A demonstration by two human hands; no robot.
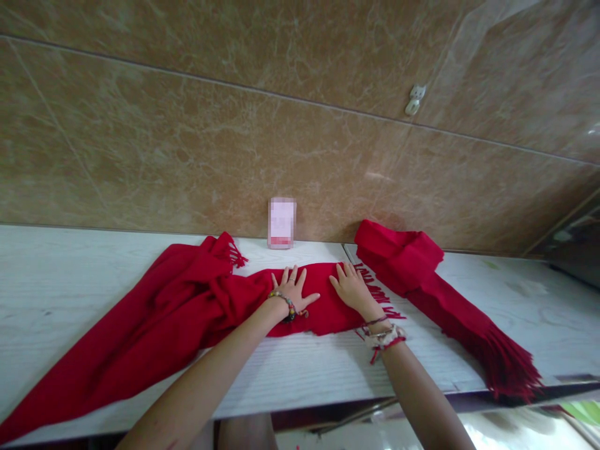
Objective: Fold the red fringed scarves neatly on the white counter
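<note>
A long red fringed scarf (154, 312) lies across the white wood-grain counter, bunched on the left and spread flat in the middle. My left hand (290, 290) rests on the flat part, fingers spread. Close to the fringed end, my right hand (351, 287) presses on the same cloth with its fingers stretched out. To the right of that fringe is a second red scarf (398, 256), folded over itself, its tasselled end reaching the counter's front edge.
Against the brown marbled tile wall (187, 144) stands a small pink-and-white box (282, 222), blurred out. A white cat-shaped hook (415, 100) is fixed on the wall. The white counter (506, 306) has a dark object (574, 240) at its far right end.
</note>
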